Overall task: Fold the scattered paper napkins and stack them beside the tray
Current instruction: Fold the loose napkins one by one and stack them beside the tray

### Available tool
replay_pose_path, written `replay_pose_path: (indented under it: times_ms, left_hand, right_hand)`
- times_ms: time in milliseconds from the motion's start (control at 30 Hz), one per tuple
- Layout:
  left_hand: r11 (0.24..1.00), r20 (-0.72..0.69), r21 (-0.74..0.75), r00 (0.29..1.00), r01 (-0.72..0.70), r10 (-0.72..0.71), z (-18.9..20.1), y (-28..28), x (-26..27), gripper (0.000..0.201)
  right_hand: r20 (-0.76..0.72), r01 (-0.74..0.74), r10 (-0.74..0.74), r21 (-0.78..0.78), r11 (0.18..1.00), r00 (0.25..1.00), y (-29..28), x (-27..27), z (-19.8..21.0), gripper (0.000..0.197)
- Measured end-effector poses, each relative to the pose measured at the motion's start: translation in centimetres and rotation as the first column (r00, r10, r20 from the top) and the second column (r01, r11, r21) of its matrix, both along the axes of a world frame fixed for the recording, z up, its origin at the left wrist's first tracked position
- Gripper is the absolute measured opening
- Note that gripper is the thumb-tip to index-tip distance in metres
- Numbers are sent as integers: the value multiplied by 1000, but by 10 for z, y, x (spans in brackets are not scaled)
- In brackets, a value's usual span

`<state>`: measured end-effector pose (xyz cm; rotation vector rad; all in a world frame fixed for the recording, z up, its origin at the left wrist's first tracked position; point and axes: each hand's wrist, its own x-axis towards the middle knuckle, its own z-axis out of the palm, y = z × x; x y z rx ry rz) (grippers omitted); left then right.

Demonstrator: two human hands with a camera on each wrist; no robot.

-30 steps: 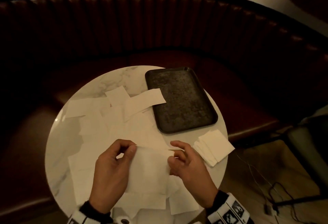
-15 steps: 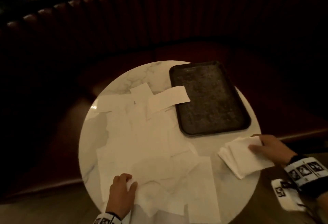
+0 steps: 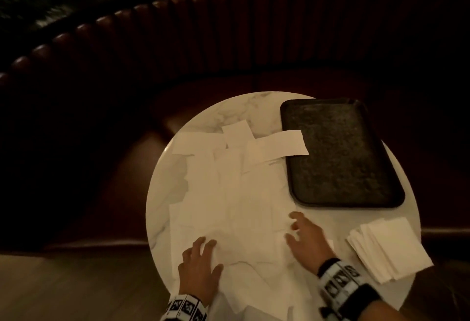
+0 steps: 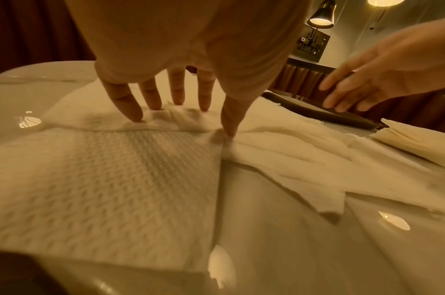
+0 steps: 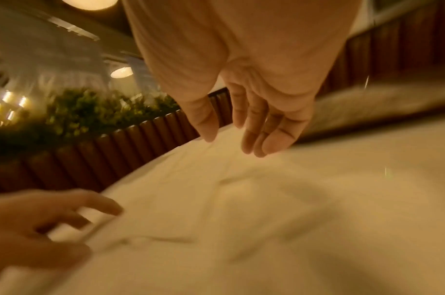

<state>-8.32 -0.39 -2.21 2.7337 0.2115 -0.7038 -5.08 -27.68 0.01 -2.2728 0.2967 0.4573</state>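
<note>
Several white paper napkins (image 3: 234,193) lie scattered and overlapping across the round marble table (image 3: 162,188). A dark rectangular tray (image 3: 338,153) sits at the table's far right, with one napkin (image 3: 277,147) overlapping its left rim. A stack of folded napkins (image 3: 389,247) lies on the near side of the tray at the table's right edge. My left hand (image 3: 201,262) presses spread fingertips (image 4: 133,113) onto a napkin (image 4: 102,179) at the near edge. My right hand (image 3: 305,239) hovers open above the loose napkins (image 5: 241,209), holding nothing.
A curved, ribbed leather bench (image 3: 254,41) wraps round the far side of the table. Wooden floor (image 3: 76,290) lies to the near left. Wall lamps (image 4: 319,18) and green plants (image 5: 85,111) show in the wrist views.
My right hand let go of the folded napkin on the stack and moved left, back over the loose napkins. My left hand stayed on the near napkin and spread its fingers.
</note>
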Motion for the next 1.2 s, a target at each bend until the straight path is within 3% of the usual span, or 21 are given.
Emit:
replay_pose_path:
  times_ms: [167, 300, 433, 533, 633, 700, 733, 800, 867, 900, 967, 1033, 1100, 1200]
  left_hand:
    - [998, 18, -5, 998, 65, -65, 0, 7, -3, 66]
    - [996, 23, -15, 996, 86, -86, -2, 9, -3, 67]
    - [994, 29, -37, 995, 99, -98, -3, 16, -4, 64]
    - [994, 37, -78, 997, 75, -72, -1, 21, -1, 51]
    - [970, 79, -242, 996, -27, 48, 17, 13, 4, 36]
    - [874, 56, -470, 984, -121, 166, 39, -2, 8, 43]
    - [762, -8, -619, 971, -193, 239, 52, -10, 11, 50]
    - [457, -234, -820, 931, -344, 281, 80, -26, 14, 52]
    - [211, -388, -880, 900, -425, 198, 100, -39, 16, 43]
    - [135, -388, -900, 902, -415, 187, 109, -42, 16, 35]
    - [102, -274, -947, 934, -303, 231, 121, -46, 16, 18]
    - [148, -129, -974, 958, -171, 255, 129, -46, 13, 9]
    - [185, -34, -979, 970, -81, 242, 136, -44, 10, 7]
    - [212, 10, -976, 974, -38, 224, 146, -38, 7, 12]
  right_hand:
    - [-256, 212, -198, 28, 977, 946, 61, 27, -16, 63]
    - [-323, 433, -397, 43, 901, 859, 72, 36, -19, 71]
    - [-330, 582, -511, 167, 796, 794, 74, 40, -19, 54]
    - [-323, 587, -493, 361, 725, 808, 73, 32, 2, 29]
    - [-303, 528, -435, 554, 643, 848, 68, 11, 45, 14]
    - [-277, 451, -366, 669, 591, 889, 63, -6, 77, 15]
    - [-266, 418, -336, 718, 556, 904, 61, -14, 91, 17]
    - [-270, 400, -321, 791, 464, 908, 57, -30, 115, 23]
    - [-288, 408, -334, 829, 383, 898, 51, -42, 131, 32]
    - [-297, 418, -346, 835, 359, 890, 49, -47, 137, 35]
    - [-313, 441, -376, 834, 331, 872, 45, -55, 143, 37]
    - [-307, 445, -388, 828, 341, 869, 45, -61, 146, 35]
    - [-252, 419, -402, 811, 408, 880, 48, -62, 147, 30]
    - [-81, 353, -445, 739, 574, 892, 55, -60, 151, 25]
